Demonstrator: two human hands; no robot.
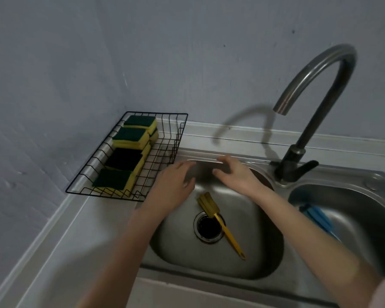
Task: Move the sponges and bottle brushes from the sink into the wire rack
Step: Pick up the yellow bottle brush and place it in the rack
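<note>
Both hands are over the left sink basin point(249, 258), palms down, holding nothing. Left hand point(172, 187) sits at the basin's far-left edge, fingers loosely spread and pointing toward the back rim, just beside the wire rack's point(80, 187) near-right corner. Right hand point(233, 174) is above the back of the basin, fingers apart, tips close to the back rim; motion blur, so can't tell if they touch it. Yellow bottle brush point(220, 221) lies flat on the basin floor, head toward the back, handle crossing the drain point(206, 230) and running toward the near right. Brush head is below and between the two hands, clear of all fingers. Blue bottle brush point(318, 217) lies in the right basin point(365, 196), well apart from both hands. Green-and-yellow sponges point(129, 136) are stacked along the left side of the rack on the counter point(80, 241). Faucet point(298, 156) stands behind the divider between the basins.
</note>
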